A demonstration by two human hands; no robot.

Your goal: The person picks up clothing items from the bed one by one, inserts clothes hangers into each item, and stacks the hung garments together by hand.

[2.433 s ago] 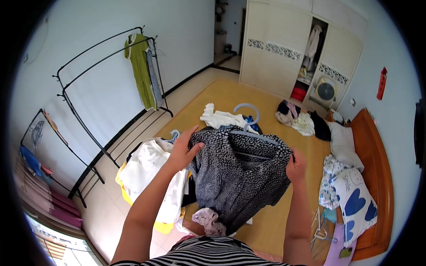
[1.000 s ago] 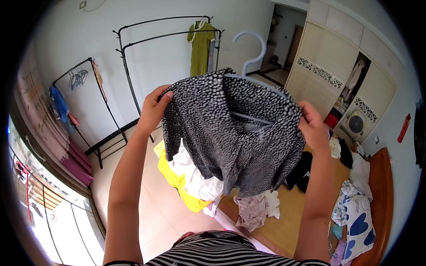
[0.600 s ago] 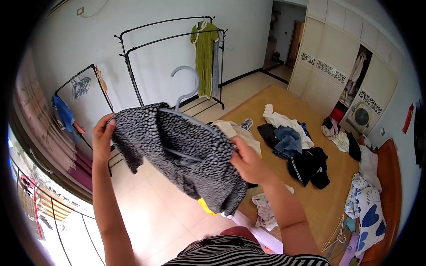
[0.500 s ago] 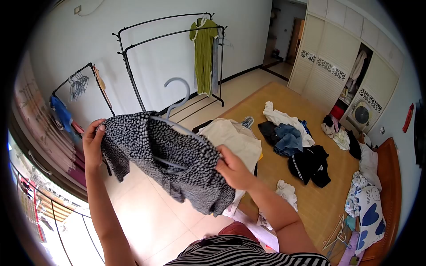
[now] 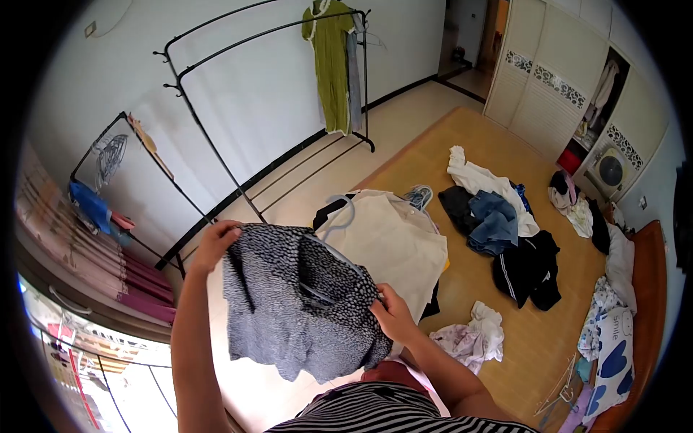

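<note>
A black-and-white patterned garment (image 5: 289, 303) hangs spread between my two hands, over the floor beside the bed. My left hand (image 5: 218, 244) pinches its left shoulder, and my right hand (image 5: 392, 312) grips the right shoulder near the collar. Inside the neckline is a grey-blue hanger (image 5: 341, 216), its hook standing up out of the collar. Just behind the garment a cream garment (image 5: 390, 242) lies at the bed's edge. Pale crumpled clothing (image 5: 473, 335) is on the bed to the right of my right hand.
On the bed (image 5: 538, 346) lie a black garment (image 5: 530, 270), blue denim (image 5: 493, 224) and a white garment (image 5: 480, 180). A black rack (image 5: 216, 144) holds a green dress (image 5: 332, 68). A smaller rack (image 5: 162, 162) stands left. Pillows (image 5: 612, 353) lie by the headboard; a wardrobe (image 5: 548, 79) stands behind.
The patterned garment has swung left off the bed and dropped lower, both hands still on its shoulders. Since half a second ago it has shifted slightly right in view, and the camera has tilted down.
</note>
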